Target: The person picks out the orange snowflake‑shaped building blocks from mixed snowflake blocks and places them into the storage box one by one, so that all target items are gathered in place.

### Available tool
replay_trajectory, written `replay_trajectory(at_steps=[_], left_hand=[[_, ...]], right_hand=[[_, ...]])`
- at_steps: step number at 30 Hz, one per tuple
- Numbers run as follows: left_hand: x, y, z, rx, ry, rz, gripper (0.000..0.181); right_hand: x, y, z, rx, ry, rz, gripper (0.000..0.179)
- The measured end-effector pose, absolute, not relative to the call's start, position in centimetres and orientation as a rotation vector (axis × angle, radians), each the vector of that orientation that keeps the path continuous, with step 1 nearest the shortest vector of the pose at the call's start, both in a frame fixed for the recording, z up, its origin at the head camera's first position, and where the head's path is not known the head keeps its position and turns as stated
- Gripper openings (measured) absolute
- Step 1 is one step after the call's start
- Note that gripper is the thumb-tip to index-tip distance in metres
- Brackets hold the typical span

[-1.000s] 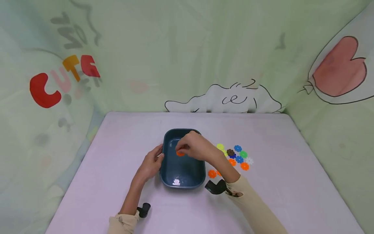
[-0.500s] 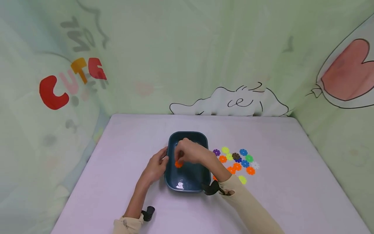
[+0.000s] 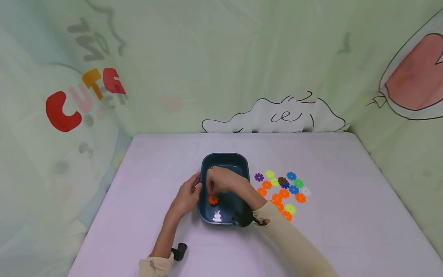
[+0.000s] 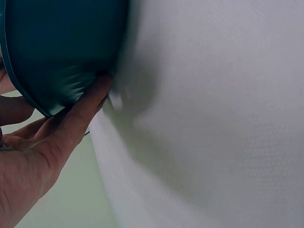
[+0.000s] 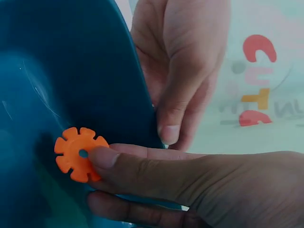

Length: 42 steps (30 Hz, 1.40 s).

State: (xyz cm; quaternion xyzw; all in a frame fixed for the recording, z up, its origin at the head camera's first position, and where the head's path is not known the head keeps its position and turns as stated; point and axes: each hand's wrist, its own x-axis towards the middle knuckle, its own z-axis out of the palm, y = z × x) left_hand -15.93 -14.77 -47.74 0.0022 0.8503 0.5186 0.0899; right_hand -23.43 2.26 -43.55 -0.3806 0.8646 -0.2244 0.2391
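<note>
Right fingers (image 5: 142, 171) pinch orange disc (image 5: 71, 147) inside basin (image 3: 225, 159); straight left fingers (image 4: 88, 104) brace it; we'd best release low, gently

Free passage: far left of the pale cloth-covered table (image 3: 162, 154). Dark-blue rounded plastic tray (image 3: 226, 159): bare left hand (image 3: 187, 195) blocks left rim, beige-sleeved right arm (image 3: 292, 238) crosses right rim; flat multicoloured notched discs (image 3: 293, 189) obstruct table right.

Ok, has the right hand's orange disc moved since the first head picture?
Yes: the orange disc has moved toward the blue tray's near end, slightly left.
</note>
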Motion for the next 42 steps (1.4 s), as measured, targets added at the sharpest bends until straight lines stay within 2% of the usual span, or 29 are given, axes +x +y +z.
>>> replay_trajectory(at_steps=[13, 42], left_hand=[[-15.8, -14.8, -47.6, -0.004, 2.508, 1.558, 0.054], [-15.8, -14.7, -48.1, -0.002, 2.555, 1.516, 0.053]], right_hand=[[-23.2, 1.7, -44.9, -0.955, 2.270, -0.600, 0.022], [-22.7, 0.8, -45.3, -0.858, 2.399, -0.430, 0.024]])
